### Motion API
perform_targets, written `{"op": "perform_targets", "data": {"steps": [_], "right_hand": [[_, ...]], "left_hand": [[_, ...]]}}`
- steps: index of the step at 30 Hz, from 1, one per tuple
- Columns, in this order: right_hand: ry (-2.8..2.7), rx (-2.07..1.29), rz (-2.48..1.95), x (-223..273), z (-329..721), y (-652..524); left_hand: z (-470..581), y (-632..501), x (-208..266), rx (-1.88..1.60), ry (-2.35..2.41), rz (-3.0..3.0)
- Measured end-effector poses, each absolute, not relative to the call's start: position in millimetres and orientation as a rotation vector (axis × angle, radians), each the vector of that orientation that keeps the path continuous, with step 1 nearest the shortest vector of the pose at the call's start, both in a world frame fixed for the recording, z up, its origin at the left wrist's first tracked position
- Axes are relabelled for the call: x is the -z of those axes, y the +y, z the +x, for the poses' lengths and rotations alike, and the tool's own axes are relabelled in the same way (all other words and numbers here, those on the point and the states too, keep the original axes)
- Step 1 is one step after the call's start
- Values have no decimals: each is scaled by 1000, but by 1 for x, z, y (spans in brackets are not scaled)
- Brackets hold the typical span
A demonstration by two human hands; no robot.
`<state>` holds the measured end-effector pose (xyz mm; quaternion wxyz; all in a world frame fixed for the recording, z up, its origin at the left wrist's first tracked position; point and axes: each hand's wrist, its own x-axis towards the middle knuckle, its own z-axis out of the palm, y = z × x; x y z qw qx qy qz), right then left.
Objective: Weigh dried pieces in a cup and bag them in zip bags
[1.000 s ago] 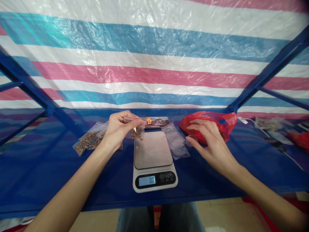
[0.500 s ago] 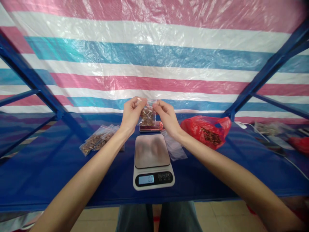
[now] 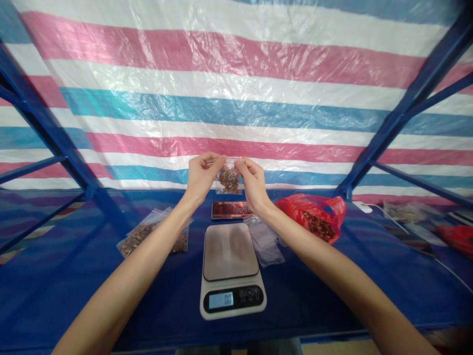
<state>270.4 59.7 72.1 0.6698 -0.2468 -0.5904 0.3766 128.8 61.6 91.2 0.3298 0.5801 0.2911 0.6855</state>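
A small clear zip bag with brown dried pieces in it hangs upright between my hands, above the far side of the table. My left hand pinches its top left edge, and my right hand pinches the top right edge. Below and nearer to me stands a white kitchen scale with a bare metal plate; its display reads 0.0. Behind the scale lies a phone with a lit screen. Flat empty zip bags lie at the scale's right, partly under my right forearm.
Several filled zip bags lie at the left, partly hidden by my left forearm. An open red plastic bag of brown pieces sits at the right. Farther right are a white cable and more bags. Blue frame posts flank the striped sheet.
The view has tilted upward, so the table things appear lower. Both hands still hold the zip bag, which now hangs clear of the phone in view.
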Motion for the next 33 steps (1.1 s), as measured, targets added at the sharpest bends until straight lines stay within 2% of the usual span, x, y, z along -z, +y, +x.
{"op": "perform_targets", "data": {"steps": [19, 33], "right_hand": [[-1335, -838, -513, -87, 291, 51], [-1443, -1001, -472, -81, 288, 54]], "left_hand": [[130, 54, -94, -1691, 603, 1428], [135, 57, -81, -1632, 640, 1589]]}}
